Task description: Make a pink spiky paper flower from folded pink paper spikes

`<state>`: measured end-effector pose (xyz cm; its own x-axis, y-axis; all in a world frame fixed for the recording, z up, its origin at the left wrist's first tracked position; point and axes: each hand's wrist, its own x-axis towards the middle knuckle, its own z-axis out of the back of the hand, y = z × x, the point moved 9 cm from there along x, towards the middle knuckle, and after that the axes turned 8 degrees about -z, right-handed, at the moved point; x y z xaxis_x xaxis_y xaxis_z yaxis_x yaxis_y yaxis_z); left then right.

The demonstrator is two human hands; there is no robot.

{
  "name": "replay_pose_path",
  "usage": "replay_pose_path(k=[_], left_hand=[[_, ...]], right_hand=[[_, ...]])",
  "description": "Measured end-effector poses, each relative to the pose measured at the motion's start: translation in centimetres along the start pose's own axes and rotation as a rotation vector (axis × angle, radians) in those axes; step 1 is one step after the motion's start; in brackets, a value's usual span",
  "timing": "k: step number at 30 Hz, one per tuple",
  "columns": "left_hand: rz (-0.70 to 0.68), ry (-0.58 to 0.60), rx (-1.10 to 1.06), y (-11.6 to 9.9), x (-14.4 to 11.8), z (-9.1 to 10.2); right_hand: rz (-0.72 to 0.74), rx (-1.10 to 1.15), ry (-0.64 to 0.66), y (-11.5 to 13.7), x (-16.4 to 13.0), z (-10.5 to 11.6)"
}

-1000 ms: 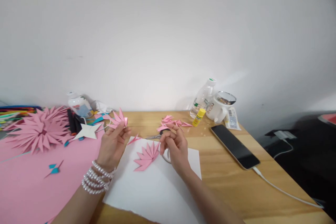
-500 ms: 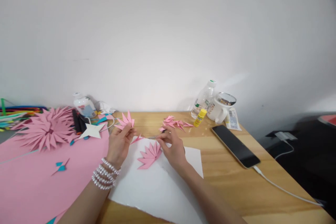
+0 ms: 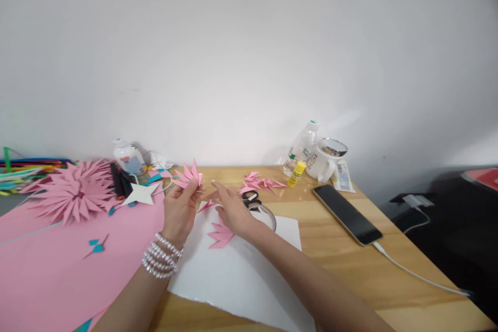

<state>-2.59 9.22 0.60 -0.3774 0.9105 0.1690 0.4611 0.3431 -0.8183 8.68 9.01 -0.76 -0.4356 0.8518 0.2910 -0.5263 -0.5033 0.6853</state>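
My left hand (image 3: 179,212), with pearl bracelets at the wrist, pinches a fan of folded pink paper (image 3: 189,176) whose points face up. My right hand (image 3: 232,211) is just right of it, fingers stretched towards it and apart, with nothing visible in them. Beneath the right hand a second pink paper fan (image 3: 220,238) lies on a white sheet (image 3: 237,280), partly covered. A small pink folded piece (image 3: 205,206) rests between the hands at the sheet's far edge. Black-handled scissors (image 3: 252,198) and a roll of tape (image 3: 268,213) lie beyond my right wrist.
Pink folded pieces (image 3: 259,182), a yellow glue stick (image 3: 296,174), a bottle (image 3: 302,148) and a mug (image 3: 324,163) stand or lie at the back. A phone (image 3: 347,215) charges at right. Left are large pink paper flowers (image 3: 78,194), a white star (image 3: 140,194) and pink paper (image 3: 58,280).
My right hand has moved left from the scissors towards my left hand, uncovering the scissors' handles and the tape roll. My left hand still holds the pink fan.
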Motion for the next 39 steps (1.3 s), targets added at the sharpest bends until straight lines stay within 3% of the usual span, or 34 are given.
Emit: replay_pose_path(k=[3,6,12,16,18,21,27,39], left_hand=[[0.002,-0.012,-0.001,-0.2,-0.1,0.0],[0.016,-0.009,0.006,-0.1,-0.2,-0.1],[0.093,0.04,0.09,1.0,-1.0,-0.6],[0.204,0.153,0.183,2.6,-2.6,-2.0],[0.269,0.246,0.195,3.5,-3.6,-3.0],[0.331,0.292,0.224,4.7,-4.5,-3.3],[0.311,0.241,0.284,5.4,-4.3,-2.4],[0.353,0.229,0.289,5.7,-4.9,-2.5]], right_hand=[[0.013,-0.037,0.032,0.0,1.5,-1.8],[-0.087,0.071,-0.029,-1.1,2.2,-1.5],[-0.483,1.053,-0.32,-5.7,-1.1,2.7],[-0.512,1.347,-0.391,-6.2,-3.6,4.2],[-0.53,1.385,-0.398,-6.5,-4.3,4.2],[-0.568,1.426,-0.39,-6.9,-4.8,3.5],[-0.604,1.447,-0.382,-7.0,-5.1,3.1],[-0.558,1.244,-0.426,-6.5,-5.5,3.7]])
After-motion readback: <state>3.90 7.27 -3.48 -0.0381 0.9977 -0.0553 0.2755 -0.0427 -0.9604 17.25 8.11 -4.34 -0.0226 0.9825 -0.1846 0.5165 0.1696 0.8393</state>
